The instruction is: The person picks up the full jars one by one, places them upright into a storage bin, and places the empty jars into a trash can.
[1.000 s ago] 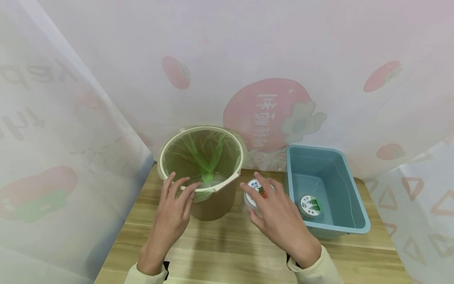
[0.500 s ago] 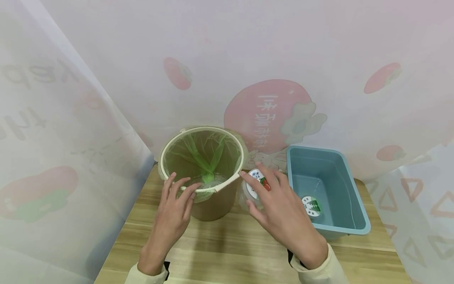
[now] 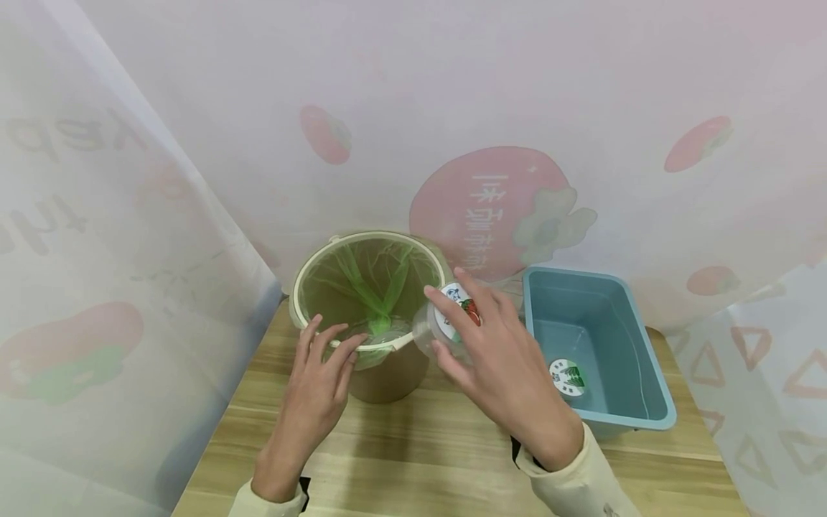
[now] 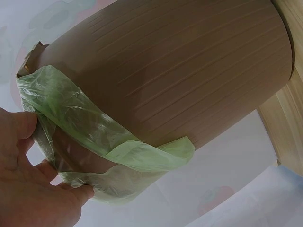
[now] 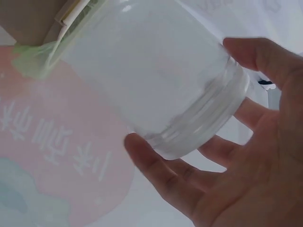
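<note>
My left hand (image 3: 316,380) grips the front rim of a brown trash can (image 3: 388,384) lined with a thin green trash bag (image 3: 381,294). In the left wrist view its thumb and fingers lie at the bag's folded-over edge. My right hand (image 3: 507,362) holds a clear plastic jar (image 5: 156,71) by its lid end, fingers spread around the edge. A red fruit picture shows on the jar's round white label (image 3: 469,311). The jar is tilted, its base toward the can, close beside the can's right rim. Its walls look see-through, with no contents visible.
A blue plastic tub (image 3: 623,416) stands on the wooden table (image 3: 413,474), right of my right hand. Inside it sits a container with a green-and-white round label (image 3: 568,377). A white printed curtain (image 3: 362,108) hangs behind and along the sides.
My right hand has lifted the jar and carried it left toward the trash can, tilting it. My left hand has stayed at the rim.
</note>
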Demonstrator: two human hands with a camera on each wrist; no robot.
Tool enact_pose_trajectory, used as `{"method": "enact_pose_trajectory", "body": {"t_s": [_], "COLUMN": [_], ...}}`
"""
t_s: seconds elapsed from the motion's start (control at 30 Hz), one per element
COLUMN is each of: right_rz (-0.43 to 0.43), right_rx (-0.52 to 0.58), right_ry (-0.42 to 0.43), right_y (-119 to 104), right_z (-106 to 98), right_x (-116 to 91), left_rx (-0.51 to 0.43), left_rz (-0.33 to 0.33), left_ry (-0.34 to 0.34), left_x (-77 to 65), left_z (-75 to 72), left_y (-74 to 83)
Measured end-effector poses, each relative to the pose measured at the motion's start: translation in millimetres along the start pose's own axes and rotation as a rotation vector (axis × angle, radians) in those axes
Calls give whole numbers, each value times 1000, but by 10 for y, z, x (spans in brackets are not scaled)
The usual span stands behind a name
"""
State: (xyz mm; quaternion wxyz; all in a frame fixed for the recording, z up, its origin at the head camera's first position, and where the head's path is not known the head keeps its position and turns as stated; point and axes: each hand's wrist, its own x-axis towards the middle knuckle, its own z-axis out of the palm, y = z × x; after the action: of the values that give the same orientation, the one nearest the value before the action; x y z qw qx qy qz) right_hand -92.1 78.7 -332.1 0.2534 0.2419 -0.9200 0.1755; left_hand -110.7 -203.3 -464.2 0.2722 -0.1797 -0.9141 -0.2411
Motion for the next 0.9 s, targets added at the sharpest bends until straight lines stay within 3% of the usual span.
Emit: {"method": "enact_pose_trajectory", "body": {"t_s": [0.33, 0.6, 0.9], "right_rz": [-4, -19, -10], "right_rx": [64, 94, 95], "right_ry": [48, 102, 68], "right_y": [-74, -57, -60], "right_z": [149, 425, 750], "right_x": [202, 347, 488], "left_rx": [12, 12, 12], "left_rz": [15, 18, 23], "left_ry": [12, 12, 19], "left_x": [-3, -2, -3], "left_z": [-17, -4, -1], "left_y": [9, 18, 9]}}
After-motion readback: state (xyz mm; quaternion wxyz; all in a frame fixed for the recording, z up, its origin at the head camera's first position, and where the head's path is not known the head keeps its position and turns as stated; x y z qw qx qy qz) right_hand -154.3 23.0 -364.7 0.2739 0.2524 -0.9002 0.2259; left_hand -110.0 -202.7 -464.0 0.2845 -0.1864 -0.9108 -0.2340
